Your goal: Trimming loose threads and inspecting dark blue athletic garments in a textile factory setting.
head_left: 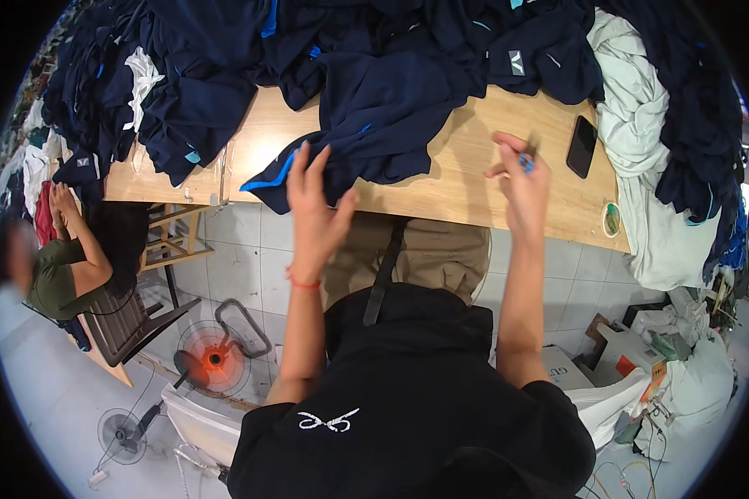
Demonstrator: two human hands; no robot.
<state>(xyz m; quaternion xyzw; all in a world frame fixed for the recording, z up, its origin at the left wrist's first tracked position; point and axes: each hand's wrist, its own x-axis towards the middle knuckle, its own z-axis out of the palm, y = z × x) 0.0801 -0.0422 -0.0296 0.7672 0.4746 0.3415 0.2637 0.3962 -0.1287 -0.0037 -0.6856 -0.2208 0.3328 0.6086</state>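
A navy garment (pixel 383 125) lies across the near middle of the wooden table, its bright blue trim (pixel 268 181) showing on the left. Over its near left corner is my left hand (pixel 314 218), with fingers stretched apart; whether they touch the cloth I cannot tell. My right hand (pixel 526 195) is raised over the bare wood to the right of the garment. Its fingers are closed around a small tool with a blue part (pixel 526 161). The dark end of this tool is blurred, so its exact kind is not plain.
Heaped navy garments (pixel 225 50) cover the table's far side. To the right are a black phone (pixel 582 146), a round inset (pixel 611 219) near the table edge (pixel 558 234), and pale cloth (pixel 632 100) hanging down. A co-worker (pixel 66 274) sits at left, beyond a fan (pixel 215 358).
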